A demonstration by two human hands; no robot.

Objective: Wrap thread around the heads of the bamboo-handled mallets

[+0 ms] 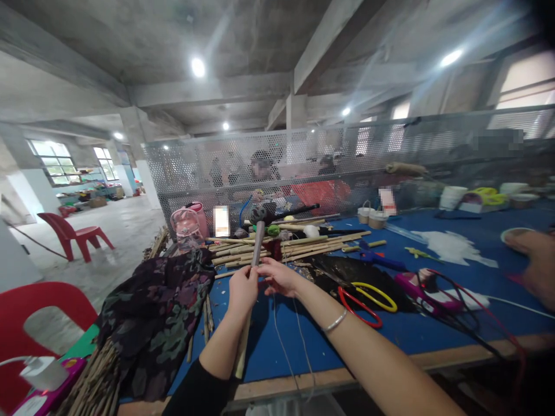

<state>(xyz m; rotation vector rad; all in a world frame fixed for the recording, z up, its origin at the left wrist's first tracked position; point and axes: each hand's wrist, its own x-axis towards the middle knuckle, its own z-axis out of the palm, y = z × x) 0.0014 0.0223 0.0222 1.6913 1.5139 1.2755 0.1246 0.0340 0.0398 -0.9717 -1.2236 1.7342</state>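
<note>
My left hand [243, 287] is closed around a long stick [257, 245], which stands tilted up and away from me. At its far end is a dark, rounded head [261, 212]; its material is hard to make out. Beside it, my right hand [280, 278] has its fingers bent against the stick, pinching at a pale thread [280, 329]. Strands of that thread hang down past the table's front edge. Below my left hand, a pale stick end [241, 358] shows near my forearm.
Scissors [366, 303] with red and yellow handles lie right of my arm, near a purple power strip [427, 294] with cables. Several bamboo sticks [303, 248] lie ahead. Dark patterned cloth [160, 318] drapes the left edge. Behind stands a perforated metal screen [208, 162]. Another person's hand [537, 254] is at right.
</note>
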